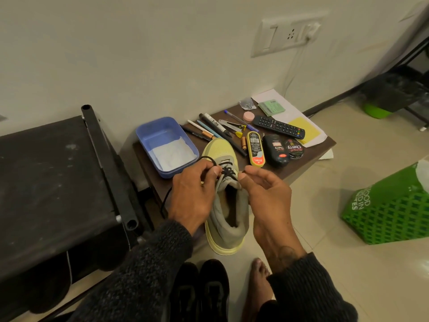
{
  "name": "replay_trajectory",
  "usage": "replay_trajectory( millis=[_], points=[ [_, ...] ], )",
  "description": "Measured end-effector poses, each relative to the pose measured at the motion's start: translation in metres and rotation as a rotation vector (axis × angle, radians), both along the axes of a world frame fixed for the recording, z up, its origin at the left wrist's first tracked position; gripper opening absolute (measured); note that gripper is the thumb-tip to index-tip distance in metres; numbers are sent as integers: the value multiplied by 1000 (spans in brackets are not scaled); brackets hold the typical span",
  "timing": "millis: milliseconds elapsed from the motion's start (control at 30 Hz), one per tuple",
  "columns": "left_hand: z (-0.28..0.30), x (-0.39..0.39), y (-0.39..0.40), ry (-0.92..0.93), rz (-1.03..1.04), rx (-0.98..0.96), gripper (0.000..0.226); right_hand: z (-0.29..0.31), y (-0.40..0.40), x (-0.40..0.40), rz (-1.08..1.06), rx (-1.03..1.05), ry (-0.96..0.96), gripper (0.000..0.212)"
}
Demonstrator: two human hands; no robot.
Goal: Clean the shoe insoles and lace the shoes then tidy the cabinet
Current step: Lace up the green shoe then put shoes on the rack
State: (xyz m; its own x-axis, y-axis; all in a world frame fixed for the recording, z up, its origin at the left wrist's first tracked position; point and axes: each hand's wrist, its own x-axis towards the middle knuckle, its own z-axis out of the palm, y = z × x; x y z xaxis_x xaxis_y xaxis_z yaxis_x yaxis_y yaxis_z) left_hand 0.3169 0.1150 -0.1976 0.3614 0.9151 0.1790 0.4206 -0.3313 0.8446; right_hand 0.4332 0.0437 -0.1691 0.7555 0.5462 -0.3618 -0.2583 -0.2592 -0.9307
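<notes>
Lacing step under way. The yellow-and-grey shoe (224, 196) is sitting toe-away on the near edge of the low brown surface (308, 156), heel overhanging toward the person. The black lace (226, 169) is crossing the lower eyelets in a few rows; the upper eyelets near the collar are looking unlaced, so the shoe is judged roughly half threaded.

The left hand (195, 194) is pinching a loop of the lace between thumb and curled fingers (210, 169), with a loose tail hanging down past the surface edge beside the wrist. The right hand (267, 194) is hovering just beside the tongue, thumb and forefinger drawn together near the right eyelet row; whether a lace end is actually between them cannot be told.

Insole cleaning: no insole is lying in plain sight, and the state of that step cannot be read. A blue tub (166, 145) with white cloth or paper inside is sitting to the left of the shoe.

Still ahead, by judgement: finishing this lace, then any other footwear — a dark pair (202, 289) is waiting on the floor. Tidying is not yet begun: pens (209, 131), polish containers (276, 149) and a remote (278, 127) are lying spread on the surface. The black rack (58, 182) is standing at left.
</notes>
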Motion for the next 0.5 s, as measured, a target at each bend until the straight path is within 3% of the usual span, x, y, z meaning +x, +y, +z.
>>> replay_trajectory(
  millis=[133,333,500],
  points=[
    [-1,-4,4,-25,23,-103,21,-1,0,-3,-202,65,257,24],
    [11,-4,-1,-422,204,-750,24,-1,-7,3,-341,215,607,26],
    [12,-4,-7,-624,312,-977,22,-6,-8,8,-394,230,733,26]
  ],
)
